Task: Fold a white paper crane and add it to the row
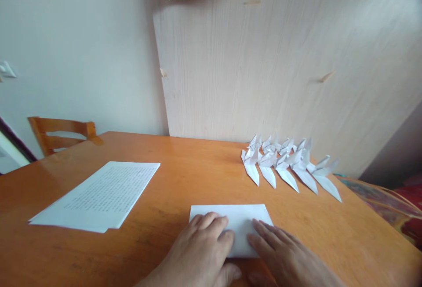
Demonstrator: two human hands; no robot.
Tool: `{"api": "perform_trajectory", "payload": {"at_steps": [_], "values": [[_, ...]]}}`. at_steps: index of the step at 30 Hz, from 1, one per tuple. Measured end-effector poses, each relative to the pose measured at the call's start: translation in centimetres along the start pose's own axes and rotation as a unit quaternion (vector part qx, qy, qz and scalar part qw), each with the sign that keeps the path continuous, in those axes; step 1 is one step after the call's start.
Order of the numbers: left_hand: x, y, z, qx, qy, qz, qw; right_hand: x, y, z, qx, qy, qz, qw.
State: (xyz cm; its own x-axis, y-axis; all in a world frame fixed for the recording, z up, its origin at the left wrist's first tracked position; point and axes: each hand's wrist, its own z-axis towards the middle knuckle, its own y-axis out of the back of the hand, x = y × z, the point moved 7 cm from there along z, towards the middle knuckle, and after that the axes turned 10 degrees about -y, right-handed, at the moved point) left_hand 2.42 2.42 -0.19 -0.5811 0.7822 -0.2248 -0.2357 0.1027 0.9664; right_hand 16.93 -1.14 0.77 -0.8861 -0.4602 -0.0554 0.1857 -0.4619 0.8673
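A folded sheet of white paper (244, 225) lies flat on the wooden table in front of me. My left hand (207, 247) rests on its left part, fingers slightly curled, with the thumb by the near edge. On the right part of the sheet lies my right hand (280, 247), its fingers stretched out flat. Neither hand grips the paper; both press on it from above. The near corners of the sheet are hidden under my hands.
Several folded paper cranes (296, 164) stand in rows at the table's back right. A stack of printed sheets (102, 194) lies on the left of the table (184, 172). Behind the far left corner is a wooden chair (62, 126). A pale board (231, 80) borders the far edge.
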Motion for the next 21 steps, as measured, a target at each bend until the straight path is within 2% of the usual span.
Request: {"api": "perform_trajectory", "payload": {"at_steps": [4,11,21], "values": [[0.5,-0.2,0.1,0.027,0.006,-0.009,1.000,-0.2,0.1,0.3,0.005,0.006,0.010,1.000],[1.2,-0.7,0.4,0.057,0.018,-0.009,0.998,-0.9,-1.3,-0.1,0.045,0.000,0.010,0.999],[1.5,-2.1,0.4,0.025,-0.025,0.049,0.998,-1.2,-1.6,-0.1,0.052,-0.001,-0.004,0.999]]}}
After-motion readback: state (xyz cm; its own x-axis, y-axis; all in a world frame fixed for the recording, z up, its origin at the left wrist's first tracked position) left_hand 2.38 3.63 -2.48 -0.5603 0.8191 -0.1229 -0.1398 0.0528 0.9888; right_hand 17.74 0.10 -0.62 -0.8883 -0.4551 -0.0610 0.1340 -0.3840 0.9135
